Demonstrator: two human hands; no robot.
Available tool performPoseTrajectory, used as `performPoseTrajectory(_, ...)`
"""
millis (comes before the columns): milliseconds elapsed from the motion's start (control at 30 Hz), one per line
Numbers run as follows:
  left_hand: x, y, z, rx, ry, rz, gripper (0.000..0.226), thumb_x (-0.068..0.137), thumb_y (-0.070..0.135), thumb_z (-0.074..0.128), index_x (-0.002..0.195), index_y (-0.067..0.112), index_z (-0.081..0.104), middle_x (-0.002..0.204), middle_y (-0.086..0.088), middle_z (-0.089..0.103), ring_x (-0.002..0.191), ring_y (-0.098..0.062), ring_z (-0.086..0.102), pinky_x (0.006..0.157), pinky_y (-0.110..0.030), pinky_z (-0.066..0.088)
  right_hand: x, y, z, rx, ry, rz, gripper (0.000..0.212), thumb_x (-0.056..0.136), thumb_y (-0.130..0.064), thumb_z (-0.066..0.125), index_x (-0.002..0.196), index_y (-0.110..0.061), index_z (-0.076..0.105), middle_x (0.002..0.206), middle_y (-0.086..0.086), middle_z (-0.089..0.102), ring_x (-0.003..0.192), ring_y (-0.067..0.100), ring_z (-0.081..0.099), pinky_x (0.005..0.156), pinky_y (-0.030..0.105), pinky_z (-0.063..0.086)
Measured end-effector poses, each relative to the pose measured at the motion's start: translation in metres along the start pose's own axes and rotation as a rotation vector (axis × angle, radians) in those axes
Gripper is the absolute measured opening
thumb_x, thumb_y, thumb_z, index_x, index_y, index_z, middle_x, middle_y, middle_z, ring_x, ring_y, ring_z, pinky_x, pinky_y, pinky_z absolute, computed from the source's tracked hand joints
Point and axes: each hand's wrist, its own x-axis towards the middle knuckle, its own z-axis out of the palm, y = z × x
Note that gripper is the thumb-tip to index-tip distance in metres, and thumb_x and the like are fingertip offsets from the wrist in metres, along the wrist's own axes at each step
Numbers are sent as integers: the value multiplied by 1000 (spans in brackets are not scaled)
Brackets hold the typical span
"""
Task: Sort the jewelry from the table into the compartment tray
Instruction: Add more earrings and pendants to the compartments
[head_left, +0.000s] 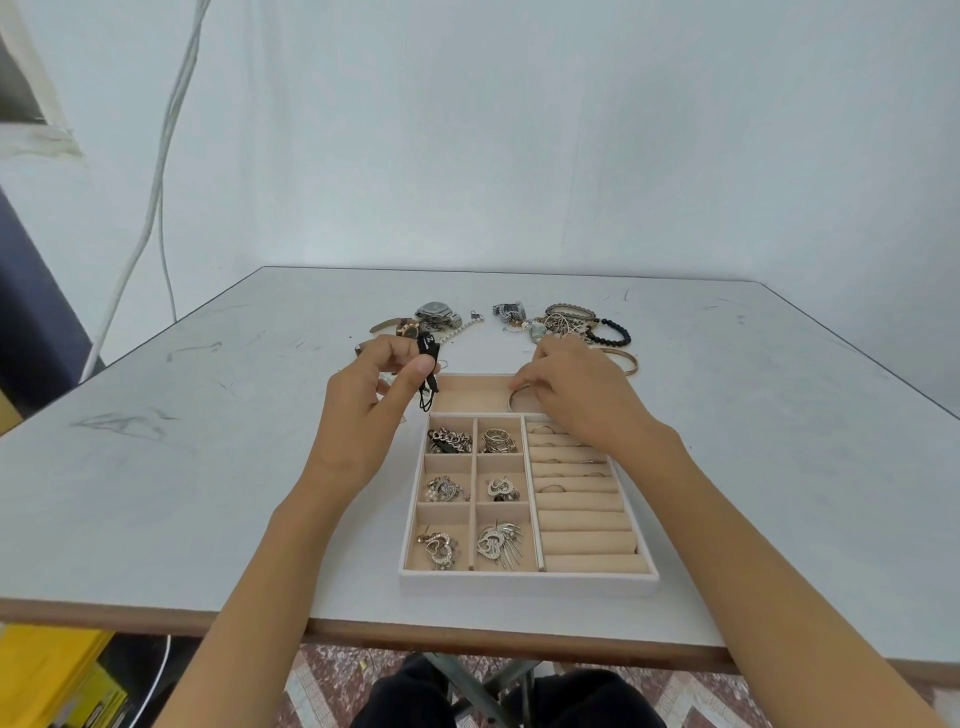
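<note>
A black strap (428, 364) is pinched in the left hand (371, 387). Near the front edge of the tabletop (208, 493), a bangle (516, 403) is held by the right hand (576, 400) at the far slot of the tray (524, 583), likely for dropping in.

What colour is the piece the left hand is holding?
Black with a small white mark; the head view shows the piece pinched in the left hand.

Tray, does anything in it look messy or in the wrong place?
Nothing stands out in the tray: each small compartment holds its own cluster, and the rings sit in the roll slots. The only loose heap is the unsorted jewelry on the table behind it.
</note>
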Motion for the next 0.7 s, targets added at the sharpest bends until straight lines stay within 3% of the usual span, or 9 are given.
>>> performPoseTrajectory(267,-1,0,-1,-5,-13,3,10,94,23,55,86,28,58,86,14,65,82,-1,57,71,-11,40,0,-1,-2,-72,-48,36,39,96,-14,41,119,-32,66,111,-1,57,109,21,43,82,31,31)
performPoseTrajectory(400,0,0,-1,-6,-15,7,7,95,22,55,89,23,59,88,12,66,84,-4,58,68,-7,40,-1,0,0,-44,-63,50,37,95,-15,42,119,-30,66,112,0,56,113,21,42,91,35,35)
performPoseTrajectory(567,0,-2,-2,0,-20,13,8,95,23,55,90,18,61,88,10,66,84,-5,58,69,-9,40,-8,10,-4,204,5,93,42,91,-7,44,121,-29,64,106,-2,55,107,18,49,87,34,43)
performPoseTrajectory(633,0,-2,-1,-5,-22,10,7,95,23,56,90,22,60,88,12,66,84,-3,58,70,-10,40,-15,16,-8,289,62,154,40,92,-9,48,124,-29,60,115,-3,56,105,13,50,86,33,44)
performPoseTrajectory(700,0,-2,-2,-3,-29,13,7,95,24,55,90,24,60,88,13,66,84,-2,58,72,-12,40,-26,24,-11,338,69,205,39,95,-17,48,131,-31,54,131,-5,52,121,11,46,99,37,41)
